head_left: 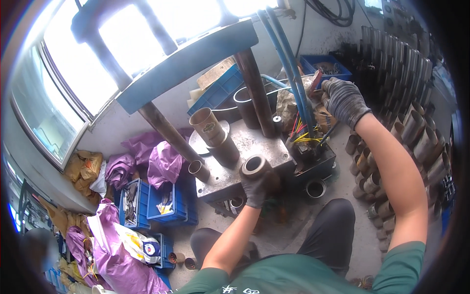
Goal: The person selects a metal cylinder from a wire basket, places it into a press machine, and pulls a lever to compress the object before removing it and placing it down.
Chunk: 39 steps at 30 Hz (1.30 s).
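My left hand (255, 188), in a grey work glove, is wrapped round a short thick-walled metal sleeve (254, 165). It holds the sleeve upright at the front edge of a steel press bed (264, 134). Raised at the right, my gloved right hand (345, 102) is closed beside a reddish piece (316, 81); what its fingers grip is hidden. On the bed stand a dark metal cylinder (225, 153) with a beige cup (207, 128) on top, a wider tube (246, 109) behind, and a smaller tube (199, 171) at the left corner.
A blue press plate (191, 63) on steel columns (166, 130) spans above the bed. Coloured wires (306, 138) and blue hoses (292, 68) run at its right. Metal tubes (425, 142) crowd the right floor. Blue bins (166, 211) and purple sacks (117, 250) lie left.
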Each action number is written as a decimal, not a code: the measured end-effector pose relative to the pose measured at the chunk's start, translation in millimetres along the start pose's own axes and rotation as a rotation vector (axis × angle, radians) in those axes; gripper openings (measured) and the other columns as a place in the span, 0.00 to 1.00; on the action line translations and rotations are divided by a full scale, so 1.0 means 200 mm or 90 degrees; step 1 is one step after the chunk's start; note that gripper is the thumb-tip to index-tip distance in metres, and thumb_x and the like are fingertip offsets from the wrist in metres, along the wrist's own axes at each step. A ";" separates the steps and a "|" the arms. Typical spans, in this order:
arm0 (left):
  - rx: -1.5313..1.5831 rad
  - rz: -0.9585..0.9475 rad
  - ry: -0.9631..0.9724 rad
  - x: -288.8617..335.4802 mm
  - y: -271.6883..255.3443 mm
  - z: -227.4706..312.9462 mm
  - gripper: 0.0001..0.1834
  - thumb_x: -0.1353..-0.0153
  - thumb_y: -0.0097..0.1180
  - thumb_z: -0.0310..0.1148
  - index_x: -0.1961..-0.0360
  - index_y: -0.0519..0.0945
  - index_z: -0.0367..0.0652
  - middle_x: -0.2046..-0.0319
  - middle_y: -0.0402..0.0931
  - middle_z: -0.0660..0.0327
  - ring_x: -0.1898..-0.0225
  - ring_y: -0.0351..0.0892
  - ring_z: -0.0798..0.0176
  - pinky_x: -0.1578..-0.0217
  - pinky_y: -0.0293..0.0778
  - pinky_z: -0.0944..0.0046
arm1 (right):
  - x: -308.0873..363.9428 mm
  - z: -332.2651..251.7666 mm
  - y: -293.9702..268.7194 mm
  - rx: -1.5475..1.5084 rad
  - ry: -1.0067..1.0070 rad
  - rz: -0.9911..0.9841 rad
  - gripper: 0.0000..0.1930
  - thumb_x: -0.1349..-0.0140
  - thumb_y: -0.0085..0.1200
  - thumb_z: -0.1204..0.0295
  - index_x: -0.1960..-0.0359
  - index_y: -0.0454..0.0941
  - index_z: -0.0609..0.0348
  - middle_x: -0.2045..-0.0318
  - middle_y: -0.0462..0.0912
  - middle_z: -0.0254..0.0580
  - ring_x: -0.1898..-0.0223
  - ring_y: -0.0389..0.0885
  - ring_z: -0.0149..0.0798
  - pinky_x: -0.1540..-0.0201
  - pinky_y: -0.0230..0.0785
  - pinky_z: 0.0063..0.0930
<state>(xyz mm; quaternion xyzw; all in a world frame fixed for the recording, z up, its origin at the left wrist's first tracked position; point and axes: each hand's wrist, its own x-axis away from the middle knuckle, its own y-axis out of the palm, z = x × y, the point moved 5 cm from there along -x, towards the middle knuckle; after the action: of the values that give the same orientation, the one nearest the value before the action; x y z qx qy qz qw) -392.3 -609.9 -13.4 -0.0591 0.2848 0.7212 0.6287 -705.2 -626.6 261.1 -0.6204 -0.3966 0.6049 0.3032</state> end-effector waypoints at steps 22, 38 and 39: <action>-0.827 0.085 0.245 -1.45 -0.14 1.00 0.09 0.39 0.63 0.32 0.64 0.80 0.37 0.68 0.81 0.61 0.67 0.83 0.64 0.64 0.79 0.64 | 0.58 0.00 -0.06 -0.090 -0.110 0.010 0.10 0.39 0.59 0.66 0.65 0.82 0.61 0.69 0.83 0.54 0.63 0.85 0.57 0.57 0.77 0.51; -0.744 0.074 0.321 -1.40 -0.41 0.68 0.27 0.45 0.75 0.36 0.47 0.80 0.37 0.55 0.86 0.53 0.55 0.87 0.56 0.49 0.82 0.59 | 0.62 -0.09 -0.04 -0.118 -0.154 0.015 0.14 0.43 0.62 0.71 0.55 0.84 0.61 0.65 0.84 0.49 0.61 0.85 0.54 0.55 0.78 0.45; -0.616 0.042 0.248 -1.39 -0.46 0.68 0.38 0.49 0.79 0.38 0.42 0.72 0.35 0.50 0.83 0.51 0.50 0.85 0.55 0.46 0.81 0.59 | 0.62 -0.09 -0.05 -0.113 -0.157 -0.002 0.15 0.43 0.62 0.71 0.55 0.84 0.61 0.65 0.84 0.49 0.61 0.85 0.54 0.55 0.78 0.45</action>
<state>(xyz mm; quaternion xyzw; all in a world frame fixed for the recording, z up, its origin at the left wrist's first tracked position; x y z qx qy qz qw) -213.4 -782.3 191.0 -0.4670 0.0323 0.7654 0.4417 -693.8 -513.7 207.5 -0.5653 -0.4835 0.6387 0.1970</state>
